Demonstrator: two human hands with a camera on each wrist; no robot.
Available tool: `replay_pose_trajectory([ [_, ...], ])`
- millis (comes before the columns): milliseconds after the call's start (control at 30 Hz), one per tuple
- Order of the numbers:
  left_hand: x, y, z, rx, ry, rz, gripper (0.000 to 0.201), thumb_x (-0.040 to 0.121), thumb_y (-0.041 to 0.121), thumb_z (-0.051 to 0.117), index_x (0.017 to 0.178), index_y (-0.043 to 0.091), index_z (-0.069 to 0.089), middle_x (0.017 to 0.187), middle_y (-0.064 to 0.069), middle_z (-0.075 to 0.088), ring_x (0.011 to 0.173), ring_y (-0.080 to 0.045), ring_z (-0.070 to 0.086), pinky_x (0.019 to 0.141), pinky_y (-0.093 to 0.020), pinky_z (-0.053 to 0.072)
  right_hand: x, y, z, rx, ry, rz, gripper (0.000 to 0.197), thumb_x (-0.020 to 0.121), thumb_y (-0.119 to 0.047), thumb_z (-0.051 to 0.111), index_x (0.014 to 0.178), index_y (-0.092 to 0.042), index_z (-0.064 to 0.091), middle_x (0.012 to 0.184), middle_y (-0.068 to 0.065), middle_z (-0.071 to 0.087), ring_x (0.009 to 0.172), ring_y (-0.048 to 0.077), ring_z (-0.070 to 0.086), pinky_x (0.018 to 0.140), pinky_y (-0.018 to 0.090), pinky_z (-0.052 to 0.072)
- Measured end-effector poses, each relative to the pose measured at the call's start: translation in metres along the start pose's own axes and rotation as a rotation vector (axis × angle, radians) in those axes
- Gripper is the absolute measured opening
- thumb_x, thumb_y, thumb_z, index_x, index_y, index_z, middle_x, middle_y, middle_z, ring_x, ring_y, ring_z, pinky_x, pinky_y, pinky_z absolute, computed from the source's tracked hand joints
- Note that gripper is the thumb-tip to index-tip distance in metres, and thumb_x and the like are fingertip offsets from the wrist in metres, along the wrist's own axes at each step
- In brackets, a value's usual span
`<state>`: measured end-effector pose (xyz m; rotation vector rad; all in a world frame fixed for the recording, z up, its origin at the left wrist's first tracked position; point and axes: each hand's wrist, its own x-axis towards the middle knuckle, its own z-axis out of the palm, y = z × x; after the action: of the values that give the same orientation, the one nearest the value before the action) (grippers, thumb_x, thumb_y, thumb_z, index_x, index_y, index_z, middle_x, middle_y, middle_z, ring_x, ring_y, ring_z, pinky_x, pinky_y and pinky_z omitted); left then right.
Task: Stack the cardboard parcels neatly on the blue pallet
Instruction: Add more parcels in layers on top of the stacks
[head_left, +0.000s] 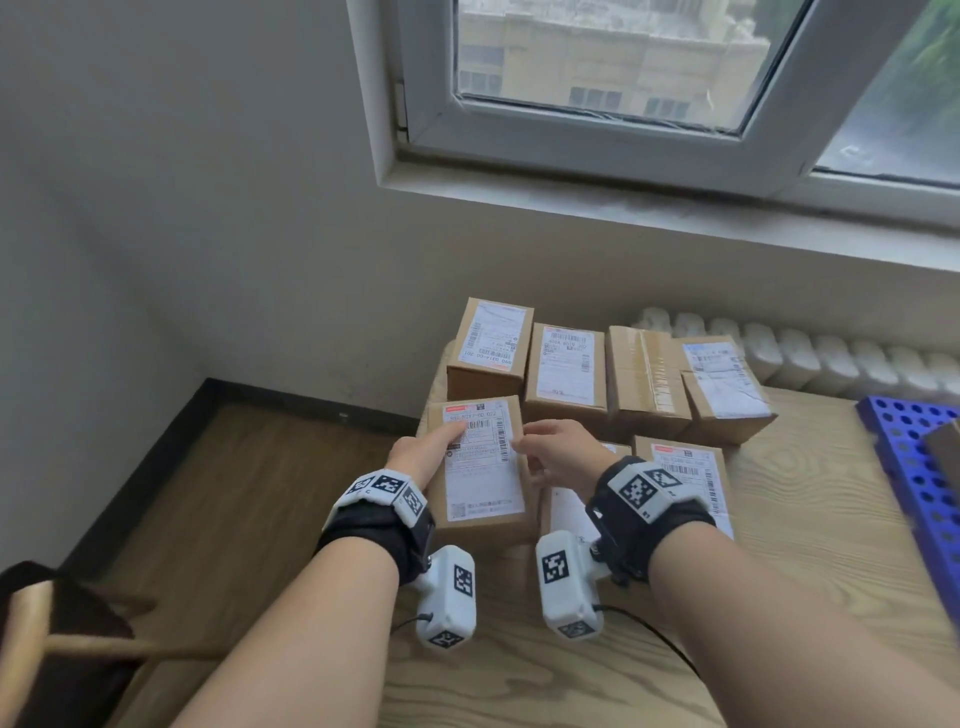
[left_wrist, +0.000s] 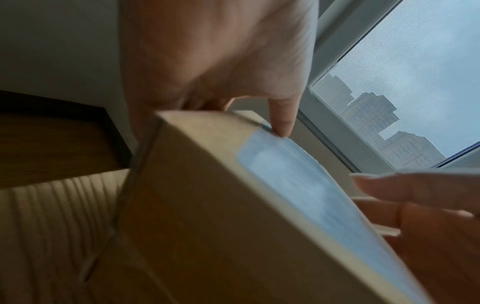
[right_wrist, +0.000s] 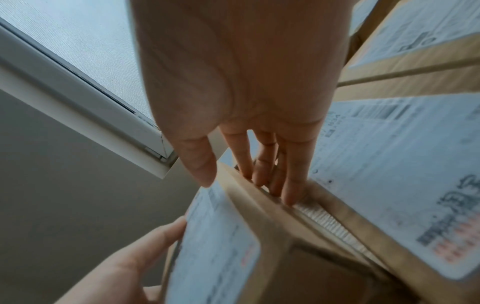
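Note:
A cardboard parcel (head_left: 483, 467) with a white shipping label lies at the front left of the group on the wooden table (head_left: 779, 597). My left hand (head_left: 441, 441) grips its left side, thumb on the label; in the left wrist view that thumb (left_wrist: 283, 123) presses the parcel's (left_wrist: 207, 205) top edge. My right hand (head_left: 540, 447) holds the right edge. In the right wrist view its fingers (right_wrist: 293, 185) reach down between this parcel (right_wrist: 215, 236) and the neighbouring one (right_wrist: 389, 174), thumb on top. The blue pallet (head_left: 914, 467) is at the far right.
Several more labelled parcels stand behind (head_left: 566, 364) and to the right (head_left: 685, 467). A white radiator (head_left: 831, 353) runs under the window sill. A brown object (head_left: 945, 447) sits on the pallet. The table's left edge drops to the floor, where a wooden stool (head_left: 52, 623) stands.

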<state>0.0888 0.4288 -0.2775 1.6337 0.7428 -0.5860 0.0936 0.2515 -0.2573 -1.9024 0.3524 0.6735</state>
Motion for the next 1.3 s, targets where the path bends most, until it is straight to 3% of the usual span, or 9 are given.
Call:
replay_pose_trajectory([
  [167, -0.017, 0.017, -0.006, -0.052, -0.04, 0.127, 0.041, 0.085, 0.052, 0.062, 0.107, 0.017, 0.065, 0.097, -0.004, 0.074, 0.091, -0.021, 0.07, 0.087, -0.037, 0.051, -0.018, 0.0, -0.015, 0.133, -0.017, -0.096, 0.058, 0.084, -0.03, 0.073, 0.136, -0.018, 0.051, 0.128, 0.006, 0.061, 0.113, 0.025, 0.063, 0.094, 0.046, 0.055],
  [300, -0.035, 0.033, 0.008, -0.031, -0.113, 0.188, 0.064, 0.074, 0.062, 0.064, 0.124, 0.026, 0.05, 0.105, -0.004, 0.073, 0.094, -0.024, 0.071, 0.08, -0.04, 0.057, -0.044, -0.006, -0.038, 0.247, -0.019, -0.158, 0.045, 0.09, -0.028, 0.067, 0.133, -0.019, 0.053, 0.123, 0.003, 0.065, 0.109, 0.022, 0.065, 0.096, 0.044, 0.053],
  [400, -0.051, 0.042, 0.031, 0.033, -0.185, 0.225, 0.067, 0.066, 0.07, 0.064, 0.12, 0.032, 0.054, 0.101, -0.001, 0.075, 0.096, -0.025, 0.071, 0.092, -0.047, 0.052, -0.064, -0.001, -0.061, 0.237, 0.053, -0.18, 0.039, 0.091, -0.033, 0.065, 0.129, -0.027, 0.055, 0.116, 0.0, 0.067, 0.106, 0.019, 0.065, 0.096, 0.044, 0.052],
  [567, -0.093, 0.053, 0.092, 0.063, -0.313, 0.268, 0.038, 0.085, 0.058, 0.059, 0.101, 0.023, 0.06, 0.074, -0.001, 0.068, 0.07, -0.018, 0.059, 0.081, -0.035, 0.05, -0.108, 0.03, -0.11, 0.294, 0.173, -0.195, 0.044, 0.092, -0.031, 0.064, 0.134, -0.023, 0.053, 0.12, 0.001, 0.066, 0.098, 0.014, 0.068, 0.071, 0.024, 0.057],
  [700, -0.132, 0.048, 0.155, 0.117, -0.409, 0.285, 0.044, 0.088, 0.058, 0.055, 0.104, 0.018, 0.059, 0.089, -0.007, 0.067, 0.091, -0.028, 0.063, 0.099, -0.044, 0.049, -0.152, 0.07, -0.158, 0.349, 0.28, -0.183, 0.044, 0.091, -0.031, 0.066, 0.132, -0.018, 0.058, 0.119, 0.004, 0.068, 0.103, 0.02, 0.068, 0.089, 0.038, 0.057],
  [933, -0.213, 0.011, 0.269, 0.129, -0.519, 0.391, 0.031, 0.094, 0.047, 0.051, 0.102, 0.019, 0.06, 0.094, -0.008, 0.066, 0.086, -0.025, 0.063, 0.09, -0.04, 0.049, -0.244, 0.162, -0.225, 0.512, 0.396, -0.15, 0.039, 0.085, -0.035, 0.072, 0.122, -0.027, 0.061, 0.112, 0.002, 0.072, 0.098, 0.02, 0.071, 0.079, 0.036, 0.059],
  [1033, -0.25, -0.005, 0.311, 0.12, -0.538, 0.429, 0.031, 0.093, 0.049, 0.051, 0.103, 0.021, 0.061, 0.097, -0.007, 0.068, 0.089, -0.024, 0.064, 0.091, -0.041, 0.05, -0.288, 0.197, -0.252, 0.547, 0.4, -0.138, 0.064, 0.068, -0.05, 0.079, 0.124, -0.024, 0.061, 0.111, 0.005, 0.073, 0.102, 0.025, 0.07, 0.089, 0.048, 0.056],
  [1200, -0.317, -0.026, 0.377, 0.094, -0.565, 0.515, 0.064, 0.069, 0.065, 0.06, 0.115, 0.021, 0.062, 0.108, -0.013, 0.071, 0.101, -0.033, 0.067, 0.091, -0.045, 0.05, -0.365, 0.248, -0.298, 0.585, 0.426, -0.183, 0.043, 0.091, -0.028, 0.065, 0.13, -0.014, 0.056, 0.106, 0.008, 0.071, 0.085, 0.017, 0.071, 0.057, 0.029, 0.057],
  [1300, -0.362, -0.035, 0.416, 0.07, -0.597, 0.59, 0.048, 0.083, 0.055, 0.06, 0.116, 0.02, 0.061, 0.106, -0.01, 0.07, 0.091, -0.027, 0.067, 0.08, -0.041, 0.054, -0.41, 0.278, -0.325, 0.614, 0.441, -0.213, 0.04, 0.092, -0.03, 0.064, 0.129, -0.016, 0.057, 0.097, 0.005, 0.071, 0.078, 0.015, 0.071, 0.057, 0.029, 0.056],
])
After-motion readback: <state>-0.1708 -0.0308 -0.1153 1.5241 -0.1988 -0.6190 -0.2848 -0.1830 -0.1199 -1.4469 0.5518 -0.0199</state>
